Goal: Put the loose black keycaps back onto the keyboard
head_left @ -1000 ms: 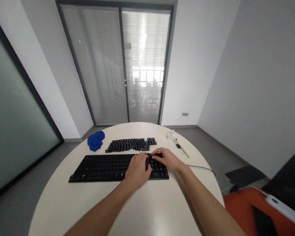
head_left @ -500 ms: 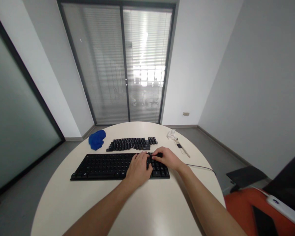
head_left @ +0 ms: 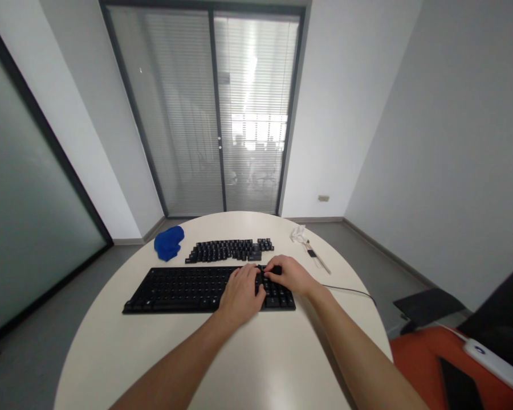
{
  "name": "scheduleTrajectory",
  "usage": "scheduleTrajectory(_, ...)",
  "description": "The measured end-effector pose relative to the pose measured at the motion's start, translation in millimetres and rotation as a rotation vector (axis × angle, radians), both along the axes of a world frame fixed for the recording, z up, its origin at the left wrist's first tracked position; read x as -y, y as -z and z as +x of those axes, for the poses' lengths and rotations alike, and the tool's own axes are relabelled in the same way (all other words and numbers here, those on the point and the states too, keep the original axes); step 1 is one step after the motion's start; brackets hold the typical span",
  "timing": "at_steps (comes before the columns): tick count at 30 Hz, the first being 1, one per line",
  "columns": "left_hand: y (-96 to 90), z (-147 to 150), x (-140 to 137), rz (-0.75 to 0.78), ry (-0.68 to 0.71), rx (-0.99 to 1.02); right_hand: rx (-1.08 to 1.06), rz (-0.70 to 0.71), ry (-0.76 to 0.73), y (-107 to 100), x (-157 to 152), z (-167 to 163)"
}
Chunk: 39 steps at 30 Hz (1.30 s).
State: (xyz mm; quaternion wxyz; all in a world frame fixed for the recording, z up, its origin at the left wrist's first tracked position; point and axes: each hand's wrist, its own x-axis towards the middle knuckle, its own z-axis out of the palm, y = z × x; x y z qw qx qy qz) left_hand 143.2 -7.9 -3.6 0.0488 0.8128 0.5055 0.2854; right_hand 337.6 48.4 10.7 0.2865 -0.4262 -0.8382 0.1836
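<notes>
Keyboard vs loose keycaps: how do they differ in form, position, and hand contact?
Form: the keyboard is one long body; the keycaps are many small pieces in rows.
Position: the keyboard lies nearer the person, the keycaps beyond it.
Contact: the left hand and right hand are on the keyboard; neither touches the keycaps.
Shared: both black, on the table.

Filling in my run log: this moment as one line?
left hand: on keyboard; right hand: at keyboard's right part; loose keys: beyond keyboard; cable: right
</notes>
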Motion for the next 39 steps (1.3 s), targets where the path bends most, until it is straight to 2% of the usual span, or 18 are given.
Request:
scheduleTrajectory(7,1.4,0.0,0.0,-0.008,0.001,0.013,0.019,0.038,-0.042,0.3,-1.1,0.1)
scheduleTrajectory(24,0.3,-0.4,-0.3,0.001,0.003,0.007,-0.005,-0.014,-0.018,-0.3,-1.1,-0.2)
scheduleTrajectory(32,-0.4,-0.6,0.4,-0.016,0.003,0.007,-0.133,-0.134,-0.011,1.9,-2.0,1.7)
scheduleTrajectory(39,0.5,-0.9,0.1,-0.01,0.01,0.016,-0.086,-0.035,-0.039,4.6,-3.8,1.2)
